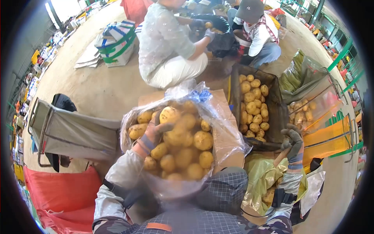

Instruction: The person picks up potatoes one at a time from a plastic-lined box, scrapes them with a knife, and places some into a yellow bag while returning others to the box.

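Observation:
My left hand (153, 134), gloved, reaches into a box lined with clear plastic (130, 117). Its thumb and fingers close round a yellow potato (170, 115) at the top of the heap. More potatoes (203, 140) fill the box under it, the middle ones hazy in the picture. On the right side, my gloved right hand (293, 142) is closed, its fingers curled round a tan stick-like piece (281, 157) that points down and left. Below that hand lies a yellow-green plastic bag (259, 175) with potatoes showing in its opening.
A dark crate of potatoes (278, 113) stands ahead on the right. Beyond it are a metal-framed bag holder (331, 84) and an orange sheet (327, 140). Two people (165, 46) sit ahead round a black bag. A grey cloth holder (78, 130) and red sack (62, 191) lie left.

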`<state>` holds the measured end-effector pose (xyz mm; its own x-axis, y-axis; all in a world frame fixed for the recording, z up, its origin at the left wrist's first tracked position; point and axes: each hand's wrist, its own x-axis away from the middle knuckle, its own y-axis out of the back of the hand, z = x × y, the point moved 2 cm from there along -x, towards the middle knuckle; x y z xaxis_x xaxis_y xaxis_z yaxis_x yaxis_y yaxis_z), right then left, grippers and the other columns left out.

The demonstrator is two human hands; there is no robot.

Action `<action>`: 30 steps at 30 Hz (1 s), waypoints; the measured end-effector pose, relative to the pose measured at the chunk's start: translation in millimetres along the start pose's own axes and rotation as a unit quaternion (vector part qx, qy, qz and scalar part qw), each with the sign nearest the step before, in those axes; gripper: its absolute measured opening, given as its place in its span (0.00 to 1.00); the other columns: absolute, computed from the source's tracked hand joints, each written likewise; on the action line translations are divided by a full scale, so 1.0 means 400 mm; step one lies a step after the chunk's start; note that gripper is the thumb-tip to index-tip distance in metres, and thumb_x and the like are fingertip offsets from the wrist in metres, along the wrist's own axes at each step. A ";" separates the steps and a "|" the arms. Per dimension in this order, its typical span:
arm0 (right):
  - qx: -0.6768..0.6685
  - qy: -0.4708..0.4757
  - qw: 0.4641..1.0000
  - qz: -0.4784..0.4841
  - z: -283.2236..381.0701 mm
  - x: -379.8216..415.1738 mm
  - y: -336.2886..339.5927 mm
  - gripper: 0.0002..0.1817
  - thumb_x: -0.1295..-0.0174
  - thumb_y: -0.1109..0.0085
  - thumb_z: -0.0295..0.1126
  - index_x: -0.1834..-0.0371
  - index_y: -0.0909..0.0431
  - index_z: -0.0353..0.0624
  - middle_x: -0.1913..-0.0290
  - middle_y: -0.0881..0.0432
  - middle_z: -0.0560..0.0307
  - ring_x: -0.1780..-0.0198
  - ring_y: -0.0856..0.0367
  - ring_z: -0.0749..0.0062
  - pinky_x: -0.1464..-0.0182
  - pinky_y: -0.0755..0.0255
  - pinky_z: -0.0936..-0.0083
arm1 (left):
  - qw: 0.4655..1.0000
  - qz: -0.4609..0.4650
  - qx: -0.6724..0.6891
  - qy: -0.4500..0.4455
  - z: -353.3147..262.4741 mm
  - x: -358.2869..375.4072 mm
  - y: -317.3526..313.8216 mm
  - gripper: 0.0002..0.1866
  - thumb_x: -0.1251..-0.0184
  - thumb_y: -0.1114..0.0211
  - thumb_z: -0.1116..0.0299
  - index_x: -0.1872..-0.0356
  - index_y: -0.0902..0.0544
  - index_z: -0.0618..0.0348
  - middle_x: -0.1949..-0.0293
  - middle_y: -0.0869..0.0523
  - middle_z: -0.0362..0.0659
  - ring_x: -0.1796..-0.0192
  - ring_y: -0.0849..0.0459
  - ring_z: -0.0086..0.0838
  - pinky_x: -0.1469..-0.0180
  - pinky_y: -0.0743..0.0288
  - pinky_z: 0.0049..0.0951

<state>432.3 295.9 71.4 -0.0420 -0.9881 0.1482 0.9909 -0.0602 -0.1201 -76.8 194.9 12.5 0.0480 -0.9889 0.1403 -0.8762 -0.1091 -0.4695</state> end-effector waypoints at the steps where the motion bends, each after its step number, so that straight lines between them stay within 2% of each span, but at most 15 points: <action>1: 0.142 0.086 0.984 0.057 0.004 0.015 -0.057 0.18 0.32 0.45 0.36 0.44 0.21 0.37 0.60 0.13 0.53 0.78 0.23 0.80 0.79 0.29 0.81 | 0.996 0.040 0.082 0.020 -0.024 0.044 -0.026 0.34 0.39 0.32 0.70 0.30 0.30 0.61 0.39 0.19 0.47 0.37 0.20 0.33 0.34 0.24 0.37; 3: 0.232 0.112 0.956 0.143 0.010 0.075 -0.201 0.19 0.34 0.43 0.35 0.43 0.23 0.39 0.61 0.14 0.52 0.79 0.24 0.81 0.79 0.30 0.81 | 0.977 0.062 0.192 0.065 -0.027 0.108 -0.037 0.33 0.37 0.34 0.65 0.30 0.30 0.61 0.38 0.20 0.47 0.37 0.20 0.35 0.34 0.25 0.38; 4: 0.206 0.066 0.960 0.177 0.017 0.116 -0.288 0.20 0.36 0.41 0.33 0.42 0.23 0.39 0.61 0.15 0.52 0.79 0.23 0.81 0.78 0.28 0.80 | 0.963 0.073 0.245 0.085 -0.021 0.135 -0.037 0.33 0.36 0.36 0.62 0.29 0.30 0.61 0.38 0.20 0.47 0.37 0.19 0.36 0.33 0.25 0.38; 5: 0.181 0.018 0.961 0.208 0.023 0.157 -0.374 0.20 0.37 0.40 0.32 0.42 0.24 0.39 0.61 0.15 0.52 0.78 0.22 0.80 0.76 0.27 0.80 | 0.963 0.054 0.251 0.081 -0.005 0.162 -0.027 0.34 0.35 0.38 0.54 0.30 0.29 0.62 0.37 0.20 0.48 0.37 0.19 0.38 0.32 0.26 0.39; 6: 0.176 -0.015 0.953 0.244 0.019 0.189 -0.445 0.21 0.38 0.38 0.30 0.41 0.24 0.38 0.60 0.15 0.52 0.76 0.20 0.79 0.74 0.24 0.80 | 0.960 0.039 0.268 0.072 -0.007 0.184 -0.030 0.35 0.35 0.38 0.53 0.30 0.29 0.61 0.36 0.21 0.49 0.37 0.20 0.38 0.32 0.26 0.39; 8: 0.284 0.190 0.886 0.314 -0.048 0.222 -0.559 0.22 0.39 0.37 0.30 0.41 0.24 0.36 0.60 0.14 0.48 0.68 0.14 0.69 0.64 0.19 0.72 | 0.951 0.011 0.302 0.059 -0.015 0.227 -0.042 0.36 0.36 0.38 0.50 0.30 0.29 0.61 0.36 0.21 0.50 0.36 0.20 0.39 0.31 0.26 0.40; 10: 0.436 0.240 0.808 0.314 -0.045 0.278 -0.663 0.23 0.38 0.36 0.34 0.41 0.25 0.37 0.56 0.14 0.45 0.56 0.12 0.57 0.52 0.18 0.65 | 0.947 0.006 0.316 0.054 -0.006 0.241 -0.020 0.38 0.37 0.38 0.46 0.31 0.28 0.60 0.35 0.22 0.51 0.36 0.21 0.39 0.33 0.25 0.41; 12: 0.476 0.256 0.777 0.322 -0.091 0.292 -0.725 0.25 0.39 0.34 0.37 0.41 0.25 0.38 0.54 0.15 0.44 0.53 0.14 0.52 0.49 0.20 0.63 | 0.952 0.026 0.303 0.031 -0.021 0.246 -0.015 0.38 0.38 0.37 0.46 0.31 0.28 0.60 0.35 0.22 0.51 0.35 0.21 0.40 0.33 0.25 0.41; 13: 0.496 0.264 0.760 0.326 -0.113 0.295 -0.747 0.26 0.40 0.33 0.38 0.41 0.26 0.38 0.52 0.15 0.43 0.52 0.14 0.50 0.48 0.20 0.62 | 0.950 0.028 0.311 0.027 -0.026 0.246 -0.010 0.38 0.38 0.37 0.46 0.31 0.28 0.60 0.36 0.22 0.51 0.36 0.21 0.40 0.34 0.24 0.41; 16: 0.525 0.255 0.739 0.336 -0.152 0.327 -0.780 0.14 0.39 0.39 0.36 0.53 0.25 0.44 0.58 0.17 0.44 0.55 0.16 0.45 0.54 0.22 0.56 | 0.949 0.007 0.316 0.022 -0.030 0.241 0.007 0.37 0.38 0.37 0.47 0.33 0.27 0.60 0.38 0.20 0.51 0.38 0.19 0.40 0.35 0.23 0.42; 18: 0.549 0.257 0.709 0.361 -0.160 0.357 -0.792 0.13 0.39 0.40 0.36 0.53 0.25 0.45 0.60 0.18 0.46 0.57 0.16 0.47 0.56 0.22 0.56 | 0.956 -0.046 0.290 0.022 -0.027 0.235 0.020 0.36 0.39 0.37 0.47 0.34 0.26 0.61 0.40 0.19 0.51 0.40 0.18 0.41 0.35 0.23 0.42; 22: 0.587 0.259 0.651 0.406 -0.137 0.380 -0.797 0.15 0.40 0.40 0.36 0.51 0.27 0.46 0.62 0.19 0.49 0.59 0.15 0.50 0.58 0.23 0.56 | 0.946 -0.042 0.322 0.011 -0.035 0.231 0.016 0.32 0.37 0.39 0.51 0.36 0.25 0.63 0.43 0.17 0.51 0.43 0.17 0.41 0.38 0.21 0.40; 25: 0.607 0.322 0.642 0.340 -0.155 0.348 -0.775 0.25 0.44 0.32 0.39 0.44 0.26 0.44 0.54 0.15 0.45 0.55 0.15 0.48 0.54 0.21 0.59 | 0.925 -0.013 0.379 0.021 -0.022 0.228 0.013 0.30 0.36 0.39 0.52 0.38 0.23 0.63 0.45 0.16 0.52 0.43 0.16 0.41 0.38 0.21 0.40; 28: 0.624 0.239 0.661 0.341 -0.172 0.329 -0.766 0.26 0.43 0.32 0.39 0.43 0.26 0.43 0.52 0.15 0.45 0.55 0.15 0.47 0.53 0.21 0.58 | 0.930 -0.006 0.367 0.020 -0.019 0.231 0.005 0.29 0.35 0.40 0.52 0.39 0.22 0.62 0.45 0.15 0.51 0.43 0.16 0.41 0.37 0.21 0.41; 30: 0.575 0.272 0.695 0.335 -0.193 0.335 -0.751 0.26 0.42 0.32 0.38 0.41 0.25 0.42 0.51 0.15 0.43 0.55 0.14 0.47 0.52 0.21 0.60 | 0.921 -0.006 0.389 0.035 -0.009 0.227 0.013 0.29 0.34 0.40 0.51 0.39 0.22 0.62 0.44 0.15 0.51 0.43 0.16 0.40 0.36 0.22 0.41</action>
<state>119.2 170.5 51.6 0.7459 -0.6661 0.0061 0.2444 0.2821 0.9277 -78.7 104.7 25.8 -0.0005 -0.9813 0.1927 -0.2667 -0.1856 -0.9457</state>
